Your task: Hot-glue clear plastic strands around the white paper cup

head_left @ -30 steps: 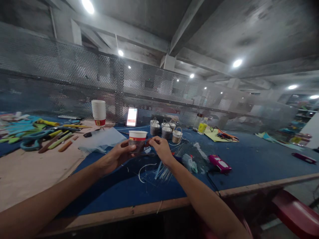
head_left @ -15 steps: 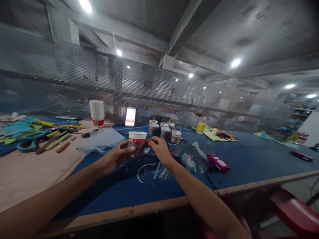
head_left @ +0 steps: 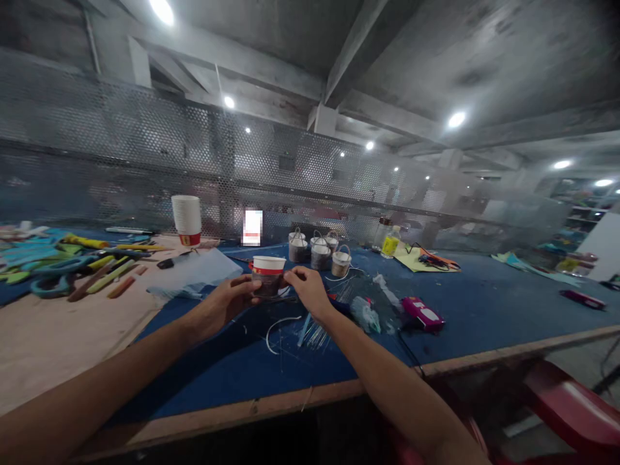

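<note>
My left hand (head_left: pixel 237 294) grips a white and red paper cup (head_left: pixel 269 266) from its left side, above the blue tabletop. The lower part of the cup is wrapped in a dark grey-brown layer. My right hand (head_left: pixel 307 290) is at the cup's right side with thumb and forefinger pinched together; what they hold is too small to make out. Behind the cup stand several small wrapped cups with looped handles (head_left: pixel 320 253). Below my right hand lies a bundle of thin clear sticks (head_left: pixel 317 332), beside a curved white strip (head_left: pixel 271 336).
A stack of paper cups (head_left: pixel 186 216) stands at the back left, near scissors (head_left: pixel 55 274) and craft sticks (head_left: pixel 113 278). To the right lie a magenta device (head_left: pixel 421 313) and a crumpled plastic bag (head_left: pixel 365 313). Yellow paper (head_left: pixel 421 258) and a yellow-labelled bottle (head_left: pixel 391 243) are farther back.
The cup has turned a little in my hands, and my left thumb has shifted from its front toward its left edge. My right hand stays pinched at its right side.
</note>
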### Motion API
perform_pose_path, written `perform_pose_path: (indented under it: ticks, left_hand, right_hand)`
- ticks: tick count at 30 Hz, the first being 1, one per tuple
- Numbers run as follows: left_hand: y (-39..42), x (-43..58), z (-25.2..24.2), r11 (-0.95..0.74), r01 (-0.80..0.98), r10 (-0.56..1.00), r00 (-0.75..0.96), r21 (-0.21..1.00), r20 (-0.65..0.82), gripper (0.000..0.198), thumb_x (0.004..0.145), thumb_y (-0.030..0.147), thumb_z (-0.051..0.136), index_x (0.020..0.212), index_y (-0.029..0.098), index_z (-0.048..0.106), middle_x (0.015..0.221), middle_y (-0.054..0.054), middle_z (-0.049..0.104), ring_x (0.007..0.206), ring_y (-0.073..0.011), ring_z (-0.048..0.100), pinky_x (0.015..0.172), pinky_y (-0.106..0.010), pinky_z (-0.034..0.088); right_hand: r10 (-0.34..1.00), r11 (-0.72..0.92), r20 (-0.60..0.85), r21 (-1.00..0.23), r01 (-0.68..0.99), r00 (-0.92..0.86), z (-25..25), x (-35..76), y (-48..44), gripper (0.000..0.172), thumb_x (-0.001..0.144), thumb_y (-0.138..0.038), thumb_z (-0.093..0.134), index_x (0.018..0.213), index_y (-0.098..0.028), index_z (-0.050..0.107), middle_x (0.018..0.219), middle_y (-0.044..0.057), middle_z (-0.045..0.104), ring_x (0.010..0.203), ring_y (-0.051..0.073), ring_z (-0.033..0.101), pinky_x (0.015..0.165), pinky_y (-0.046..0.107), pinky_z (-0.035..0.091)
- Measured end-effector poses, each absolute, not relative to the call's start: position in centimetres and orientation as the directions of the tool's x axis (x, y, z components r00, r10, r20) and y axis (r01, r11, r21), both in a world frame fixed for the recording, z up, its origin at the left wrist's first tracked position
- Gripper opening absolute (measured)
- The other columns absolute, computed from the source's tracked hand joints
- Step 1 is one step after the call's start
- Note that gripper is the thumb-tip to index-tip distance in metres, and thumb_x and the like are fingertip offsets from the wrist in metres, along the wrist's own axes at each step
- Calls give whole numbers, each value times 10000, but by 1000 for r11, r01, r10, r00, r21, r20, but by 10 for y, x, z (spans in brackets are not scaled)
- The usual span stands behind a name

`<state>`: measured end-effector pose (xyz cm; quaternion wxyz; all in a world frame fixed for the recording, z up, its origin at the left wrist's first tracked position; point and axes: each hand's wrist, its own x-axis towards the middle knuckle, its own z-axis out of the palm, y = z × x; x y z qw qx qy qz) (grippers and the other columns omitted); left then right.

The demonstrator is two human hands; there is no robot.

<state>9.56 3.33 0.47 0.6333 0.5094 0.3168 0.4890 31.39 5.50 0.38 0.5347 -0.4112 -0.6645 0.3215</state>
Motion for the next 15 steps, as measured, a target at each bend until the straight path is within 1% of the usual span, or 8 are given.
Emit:
perform_pose_path:
  ticks: [2,6,8,12,15]
  left_hand:
    - [32,97,6,9,-299,937,336,954,96,317,867,315,906,1152,179,881,1269,-134,857,1128,-247,795,897,-252,618]
    - [32,100,5,-21,-290,933,339,957,123,326,857,364,907,1133,193,881,1275,-131,855,1209,-306,780,976,-326,617]
    - [32,103,3,-34,-256,943,313,966,116,381,814,386,943,1137,196,875,1284,-137,851,1238,-334,770,1039,-372,599]
    - [34,105,1,-13,-225,969,239,974,69,529,665,408,1034,1111,177,867,1220,-161,864,1255,-390,762,1146,-466,545]
    - [34,105,1,-10,-237,967,245,971,70,515,672,419,1030,1094,175,866,1226,-170,861,1258,-388,764,1172,-478,529]
  right_hand:
    - [889,458,449,-862,216,-93,5,314,54,269,905,-367,666,700,-199,714,752,3,748,800,191,683,842,288,490]
    - [883,467,461,-843,266,-90,8,313,51,262,926,-330,666,712,-198,740,790,11,762,822,190,685,850,282,486]
    - [884,465,460,-836,292,-90,9,312,49,266,943,-317,666,724,-199,757,808,11,768,828,186,684,859,281,482]
    - [884,464,455,-830,309,-106,11,311,45,255,962,-300,686,757,-196,797,864,14,781,840,174,686,855,275,480]
    - [883,468,454,-827,312,-121,12,310,44,252,969,-297,698,765,-201,813,875,12,782,846,171,689,851,272,487]
